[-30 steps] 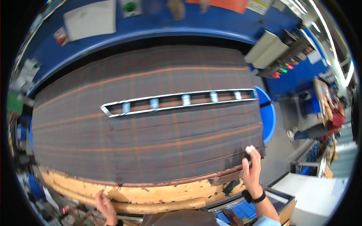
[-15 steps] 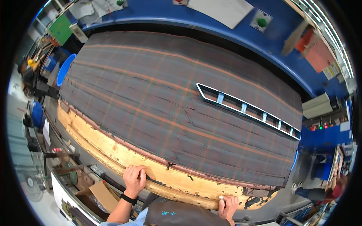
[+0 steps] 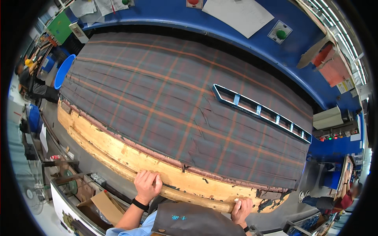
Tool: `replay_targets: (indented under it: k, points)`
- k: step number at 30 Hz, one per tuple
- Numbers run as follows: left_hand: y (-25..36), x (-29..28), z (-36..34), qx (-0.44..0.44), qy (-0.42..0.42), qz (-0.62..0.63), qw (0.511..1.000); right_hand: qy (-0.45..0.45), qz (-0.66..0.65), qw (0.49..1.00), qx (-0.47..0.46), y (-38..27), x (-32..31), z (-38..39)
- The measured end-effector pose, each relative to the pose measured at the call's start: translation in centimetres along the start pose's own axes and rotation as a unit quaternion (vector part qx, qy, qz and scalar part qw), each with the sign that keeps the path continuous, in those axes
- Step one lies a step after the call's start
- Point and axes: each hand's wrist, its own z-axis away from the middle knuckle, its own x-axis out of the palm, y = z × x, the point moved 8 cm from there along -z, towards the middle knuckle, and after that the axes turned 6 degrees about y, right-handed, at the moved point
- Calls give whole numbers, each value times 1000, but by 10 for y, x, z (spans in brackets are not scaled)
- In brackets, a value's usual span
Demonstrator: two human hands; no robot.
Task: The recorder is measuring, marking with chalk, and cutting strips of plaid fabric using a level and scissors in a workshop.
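A person in a dark apron stands at a long table with both hands at its near edge. The left hand has its grip closed over the wooden rail that runs along that edge, fingers curled and thumb up, a black band around the wrist. The right hand is at the rail's right end, its fingers bent inward; a small white piece shows at the fingertips, and whether that grip closes on the piece or on the rail cannot be told.

Dark plaid cloth with orange lines covers the tabletop beyond the bare wooden border, creased near its middle. On the cloth's right half, well apart from both hands, lies a narrow ladder-like frame, pointed at its left end and aslant to the viewer.

Behind the cloth stretches a blue machine beam bearing a green button and a sheet of white paper. Two other people, one at far left and one at far right, stand apart from the table.
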Motion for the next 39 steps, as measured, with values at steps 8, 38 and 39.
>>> replay_targets:
  k: [8,38,39]
  points:
    - [3,-6,10,41,45,40,997,68,-20,997,-13,-1,-6,16]
    - [-158,-121,-180,22,104,272,956,361,-179,915,-13,-169,-123,-233]
    - [-168,-149,-212,77,182,271,942,360,-181,915,34,-161,-121,-240]
